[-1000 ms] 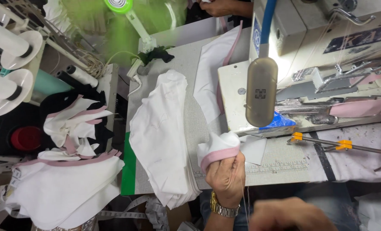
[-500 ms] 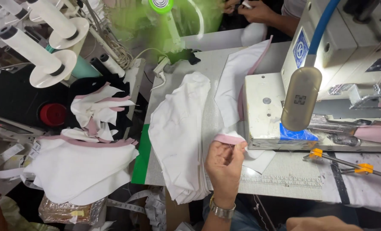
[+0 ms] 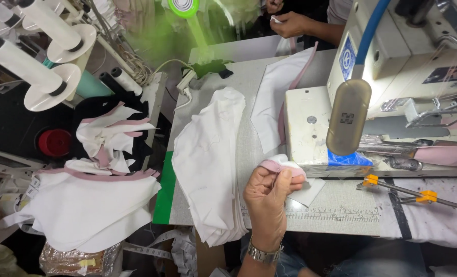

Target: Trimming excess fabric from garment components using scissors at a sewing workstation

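- Fabric, a small white piece with a pink edge, sat pinched in our left hand, fingers closed around it, just in front of the sewing machine.
- We held that hand above the grey table, near its front edge, a metal watch showing on the wrist.
- We could not see our right hand anywhere in the view.
- Just left of the hand, a white stack of cut pieces lay draped over the table's front edge.
- Behind it, another white panel with pink trim leaned against the machine's left end.
- A beige lamp hung on a blue arm in front of the machine, over a blue patch on its base.
- Right of the hand, thin metal tools with orange clips rested on the table, and pink fabric lay under the machine's arm.
- Off the table to the left, we had a heap of white pieces edged in pink, and a smaller crumpled pile behind it on something black.
- White thread cones stood at the far left, with a red spool below them.
- At the far side of the table, another person's hands held something small and white; a green fan stood nearby.
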